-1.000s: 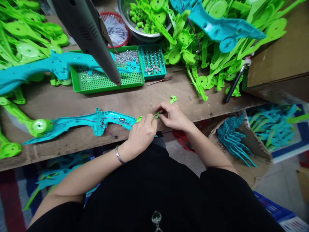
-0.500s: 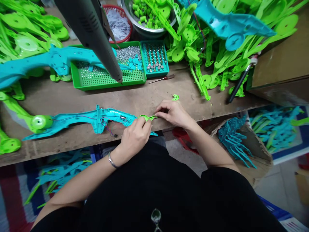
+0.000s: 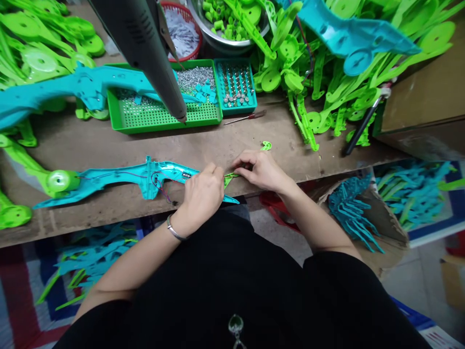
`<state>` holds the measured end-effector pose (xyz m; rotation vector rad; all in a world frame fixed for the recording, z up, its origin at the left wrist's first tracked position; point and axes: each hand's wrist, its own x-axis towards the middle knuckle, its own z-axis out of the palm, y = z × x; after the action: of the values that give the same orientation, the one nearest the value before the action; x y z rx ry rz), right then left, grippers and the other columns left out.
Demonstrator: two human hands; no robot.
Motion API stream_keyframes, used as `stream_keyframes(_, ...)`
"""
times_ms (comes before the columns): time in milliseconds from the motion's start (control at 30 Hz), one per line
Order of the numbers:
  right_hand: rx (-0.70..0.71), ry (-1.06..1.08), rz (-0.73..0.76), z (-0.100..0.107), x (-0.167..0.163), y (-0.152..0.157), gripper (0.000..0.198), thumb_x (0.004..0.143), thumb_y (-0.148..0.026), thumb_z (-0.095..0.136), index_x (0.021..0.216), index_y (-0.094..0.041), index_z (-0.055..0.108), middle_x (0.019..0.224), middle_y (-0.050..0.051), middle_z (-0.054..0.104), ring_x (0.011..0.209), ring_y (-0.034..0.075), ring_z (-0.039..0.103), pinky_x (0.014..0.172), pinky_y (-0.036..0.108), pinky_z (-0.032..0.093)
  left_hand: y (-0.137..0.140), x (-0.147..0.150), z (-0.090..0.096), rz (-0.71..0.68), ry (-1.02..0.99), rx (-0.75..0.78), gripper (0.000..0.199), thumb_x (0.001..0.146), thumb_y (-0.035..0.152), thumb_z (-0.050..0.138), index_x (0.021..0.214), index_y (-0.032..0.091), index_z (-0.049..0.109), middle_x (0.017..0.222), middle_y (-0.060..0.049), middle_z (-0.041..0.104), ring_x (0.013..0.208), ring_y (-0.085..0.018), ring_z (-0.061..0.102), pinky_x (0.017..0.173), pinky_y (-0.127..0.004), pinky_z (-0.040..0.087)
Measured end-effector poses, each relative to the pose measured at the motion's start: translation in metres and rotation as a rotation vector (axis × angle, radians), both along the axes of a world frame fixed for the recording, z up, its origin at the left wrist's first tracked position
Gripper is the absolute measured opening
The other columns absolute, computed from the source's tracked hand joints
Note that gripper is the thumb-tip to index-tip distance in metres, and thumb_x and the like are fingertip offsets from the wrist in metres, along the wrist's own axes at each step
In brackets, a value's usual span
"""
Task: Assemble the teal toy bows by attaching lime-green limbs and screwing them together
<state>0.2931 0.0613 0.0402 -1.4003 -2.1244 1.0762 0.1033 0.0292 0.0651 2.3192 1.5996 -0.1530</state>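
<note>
A blue plastic toy bow half (image 3: 119, 180) lies along the front edge of the bench, with thin wires and small metal parts in its hollow side. At its right end my left hand (image 3: 205, 189) is closed over a green plastic limb piece (image 3: 228, 180), hiding most of it. The fingers of my right hand (image 3: 259, 168) are pinched at the right tip of that green piece. Behind the right hand lies a small green hooked part (image 3: 266, 145). A green limb with a round hub (image 3: 60, 181) touches the bow's left end.
An electric screwdriver (image 3: 160, 72) hangs over a green tray (image 3: 123, 127) of screws. Beside it stand a blue tray (image 3: 238, 110) of metal parts and a hand screwdriver (image 3: 250, 117). Piles of green parts (image 3: 312, 121) flank the bench; a cardboard box (image 3: 392, 232) is lower right.
My left hand has turned and shifted slightly up over the green piece, covering its round part. My right hand stays almost in place, its fingers curled a little more.
</note>
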Motion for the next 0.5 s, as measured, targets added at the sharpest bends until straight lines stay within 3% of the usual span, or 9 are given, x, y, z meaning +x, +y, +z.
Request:
stream_keyframes(267, 0.048, 0.050, 0.128, -0.003, 0.002, 0.002, 0.029, 0.088, -0.007, 0.054, 0.102, -0.017, 0.077, 0.093, 0.006, 0.072, 0.089, 0.016, 0.066, 0.084, 0.030, 0.048, -0.010, -0.007, 0.011, -0.388, 0.141, 0.006, 0.031, 0.098, 0.006, 0.040, 0.110, 0.011, 0.068, 0.107, -0.014, 0.064, 0.095, -0.026, 0.066, 0.057, -0.029, 0.044)
stream_keyframes(400, 0.111, -0.042, 0.298, -0.007, 0.004, 0.003, 0.044, 0.085, 0.000, 0.047, 0.104, -0.023, 0.080, 0.096, 0.005, 0.069, 0.089, 0.015, 0.063, 0.078, 0.028, 0.044, -0.021, -0.019, 0.008, -0.419, 0.191, 0.114, 0.038, 0.098, 0.003, 0.035, 0.125, 0.007, 0.062, 0.113, -0.015, 0.062, 0.093, -0.024, 0.064, 0.058, -0.030, 0.046)
stream_keyframes(500, 0.179, -0.160, 0.385, -0.005, 0.004, 0.002, 0.048, 0.085, 0.001, 0.046, 0.107, -0.026, 0.079, 0.097, 0.004, 0.067, 0.086, 0.015, 0.059, 0.073, 0.028, 0.038, -0.023, -0.029, 0.000, -0.464, 0.121, 0.188, 0.035, 0.099, 0.004, 0.037, 0.124, 0.009, 0.061, 0.105, -0.012, 0.064, 0.092, -0.022, 0.063, 0.061, -0.029, 0.048)
